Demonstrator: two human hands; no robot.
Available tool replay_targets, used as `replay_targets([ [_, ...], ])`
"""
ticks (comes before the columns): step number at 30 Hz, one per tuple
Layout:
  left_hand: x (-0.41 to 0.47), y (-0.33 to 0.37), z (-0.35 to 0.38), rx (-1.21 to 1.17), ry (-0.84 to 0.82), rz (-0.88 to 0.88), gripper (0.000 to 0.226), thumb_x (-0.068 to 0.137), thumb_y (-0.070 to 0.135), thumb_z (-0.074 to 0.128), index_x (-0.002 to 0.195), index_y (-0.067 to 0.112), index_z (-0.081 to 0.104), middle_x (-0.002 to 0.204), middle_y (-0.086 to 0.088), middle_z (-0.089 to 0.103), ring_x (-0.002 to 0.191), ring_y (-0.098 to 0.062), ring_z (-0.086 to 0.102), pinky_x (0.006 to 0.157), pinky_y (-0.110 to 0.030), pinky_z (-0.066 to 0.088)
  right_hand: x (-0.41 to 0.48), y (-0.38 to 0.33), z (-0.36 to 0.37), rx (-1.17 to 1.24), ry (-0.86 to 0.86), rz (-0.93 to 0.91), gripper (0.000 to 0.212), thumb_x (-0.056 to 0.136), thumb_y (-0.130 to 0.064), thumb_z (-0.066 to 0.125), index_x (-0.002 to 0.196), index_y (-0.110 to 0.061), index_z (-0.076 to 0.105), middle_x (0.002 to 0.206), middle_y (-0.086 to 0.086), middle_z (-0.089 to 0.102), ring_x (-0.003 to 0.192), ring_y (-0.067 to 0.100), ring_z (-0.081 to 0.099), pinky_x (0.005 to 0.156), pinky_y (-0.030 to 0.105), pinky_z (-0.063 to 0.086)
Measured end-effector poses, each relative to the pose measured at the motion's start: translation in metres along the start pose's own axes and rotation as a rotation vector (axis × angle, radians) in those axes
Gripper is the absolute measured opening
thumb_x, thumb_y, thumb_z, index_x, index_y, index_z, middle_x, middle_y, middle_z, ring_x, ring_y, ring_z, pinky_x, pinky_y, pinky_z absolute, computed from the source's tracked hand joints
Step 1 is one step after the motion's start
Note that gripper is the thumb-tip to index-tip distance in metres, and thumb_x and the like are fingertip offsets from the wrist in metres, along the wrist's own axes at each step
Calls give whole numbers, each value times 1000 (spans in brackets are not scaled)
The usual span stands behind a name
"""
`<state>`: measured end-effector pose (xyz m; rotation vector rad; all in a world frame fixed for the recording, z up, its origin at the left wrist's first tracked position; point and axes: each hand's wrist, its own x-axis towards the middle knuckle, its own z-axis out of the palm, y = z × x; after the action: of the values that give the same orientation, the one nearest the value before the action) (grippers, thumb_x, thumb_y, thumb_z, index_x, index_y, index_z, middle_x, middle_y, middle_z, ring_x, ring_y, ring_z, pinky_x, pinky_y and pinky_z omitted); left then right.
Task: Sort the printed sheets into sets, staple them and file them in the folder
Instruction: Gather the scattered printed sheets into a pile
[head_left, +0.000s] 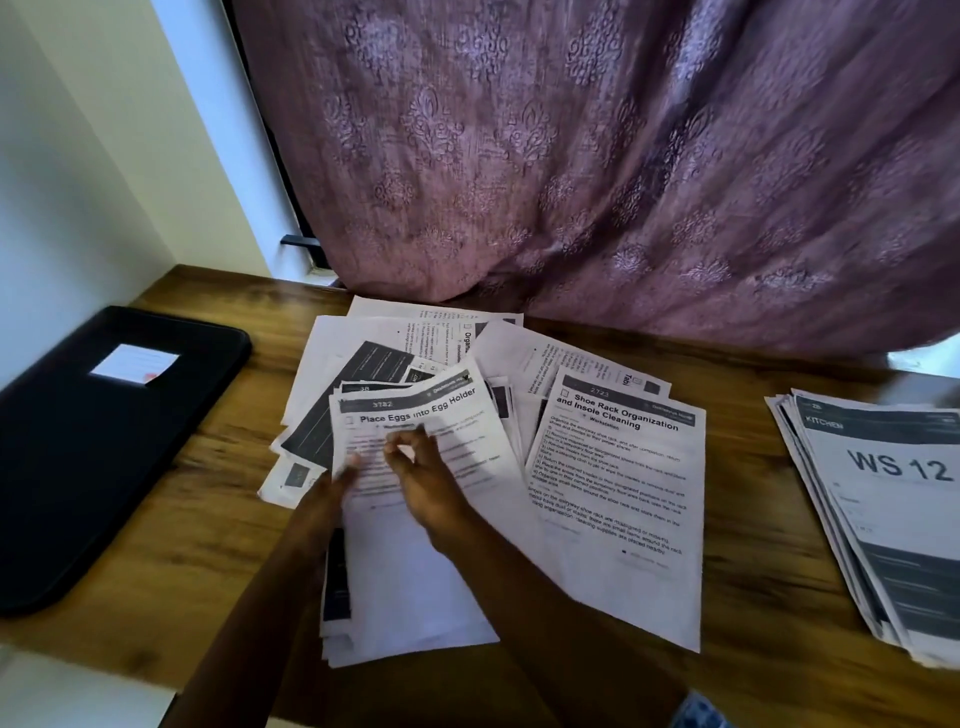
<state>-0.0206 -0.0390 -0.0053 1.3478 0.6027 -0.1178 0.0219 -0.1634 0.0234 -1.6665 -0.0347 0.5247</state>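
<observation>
A single head view looks forward and down, close above the table's (753, 519) near edge, facing the curtain (623, 182) along its far edge.

A brown wooden table (753, 675) with visible grain fills the lower view. Behind its far edge hangs a mauve curtain (623, 156) woven with a floral pattern, its hem bunched on the tabletop. A plain white wall (78, 182) rises left of the table. Above the table's far left corner, a dark window frame (301, 242) shows beside the curtain. Daylight glows under the hem at the table's far right.
</observation>
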Motion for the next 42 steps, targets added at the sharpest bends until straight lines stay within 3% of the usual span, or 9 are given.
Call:
replay_targets([
  [5, 7, -12, -5, 208, 81, 112, 46, 75, -8, 72, 119, 1, 61, 113, -15, 67, 106, -33, 60, 76, -30, 46, -3, 20, -84, -482, 476, -290, 33, 93, -15, 54, 125, -9, 53, 139, 10, 47, 131, 23, 43, 109, 38, 36],
  [9, 0, -3, -17, 188, 91, 189, 47, 75, -13, 68, 119, 4, 60, 114, -12, 66, 105, -28, 59, 92, -41, 46, -4, 57, -144, -1058, 571, 145, 79, 94, -54, 38, 151, -10, 4, 158, 14, 0, 146, 29, -1, 114, 53, 5],
  [12, -5, 9, -32, 185, 94, 216, 47, 75, -16, 65, 118, 4, 60, 111, -12, 65, 100, -26, 60, 87, -36, 46, -4, 72, -153, -1102, 566, 133, 74, 95, -56, 30, 151, -14, 4, 159, 8, 5, 147, 25, 1, 115, 52, 4],
  [20, -2, 18, -52, 147, 93, 186, 50, 76, -22, 58, 123, -5, 55, 114, -17, 62, 85, -19, 63, 67, -25, 54, -9, 76, -166, -1053, 718, -38, 50, 98, -35, 44, 144, -18, 35, 148, 7, 40, 140, 23, 32, 114, 48, 16],
  [26, -8, 3, -34, 138, 77, 233, 52, 74, -20, 61, 122, 2, 59, 113, -13, 65, 94, -15, 62, 72, -24, 48, -13, 53, -183, -1089, 745, -183, 23, 92, -21, 55, 112, -18, 67, 100, 7, 72, 96, 25, 66, 111, 49, 29],
  [30, -9, -2, -9, 106, 43, 214, 46, 72, -23, 60, 99, 14, 64, 94, 0, 72, 97, -29, 61, 68, -23, 50, -27, 2, -174, -760, 572, -256, 22, 94, -26, 56, 109, -16, 68, 101, 2, 70, 82, 15, 61, 74, 22, 40],
  [36, -17, -1, 22, -188, -90, 12, 31, 92, 43, 54, 108, 17, 64, 96, -6, 74, 83, -21, 71, 63, -32, 59, -10, 31, -55, -820, 162, -391, 53, 85, -46, 40, 128, -21, 57, 133, 1, 57, 127, 16, 49, 108, 52, 28],
  [39, -17, 0, 28, 8, -64, 137, 31, 86, 8, 66, 116, 7, 60, 104, -8, 71, 104, -33, 65, 68, -26, 57, -5, 47, -35, -717, -20, -258, 51, 96, -29, 49, 144, -18, 36, 153, 0, 30, 144, 13, 18, 118, 45, 3],
  [42, -24, 6, 25, 131, -38, 163, 36, 78, -16, 61, 105, 8, 62, 95, -11, 73, 91, -30, 70, 64, -31, 56, -19, 42, -60, -325, 70, -274, 48, 95, -18, 54, 141, -18, 40, 151, -4, 32, 140, 6, 22, 117, 25, 16],
])
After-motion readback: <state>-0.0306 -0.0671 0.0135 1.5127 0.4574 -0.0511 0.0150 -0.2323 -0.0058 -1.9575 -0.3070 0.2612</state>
